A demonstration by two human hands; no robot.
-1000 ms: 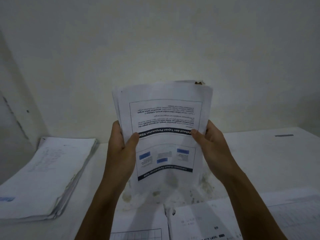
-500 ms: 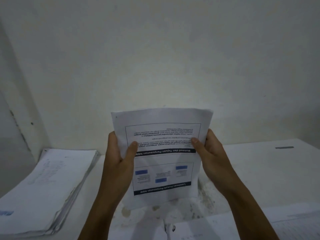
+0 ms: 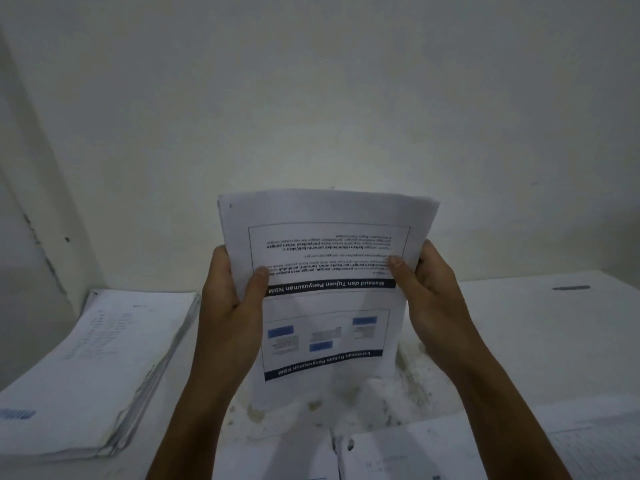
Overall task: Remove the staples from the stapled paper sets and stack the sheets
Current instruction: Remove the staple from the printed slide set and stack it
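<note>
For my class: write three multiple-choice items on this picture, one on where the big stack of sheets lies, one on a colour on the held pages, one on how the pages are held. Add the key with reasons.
1. Where does the tall paper stack lie?
A. on the table at the person's left
B. at the person's right
C. on the floor

2. What colour are the small boxes on the held paper set?
A. red
B. blue
C. green

3. How is the set held?
A. flat on the table
B. by one hand
C. upright, by both hands

Key: A, it rests on the white table left of the arms; B, three blue boxes show; C, the left hand and right hand grip its side edges, printing upside down.
</note>
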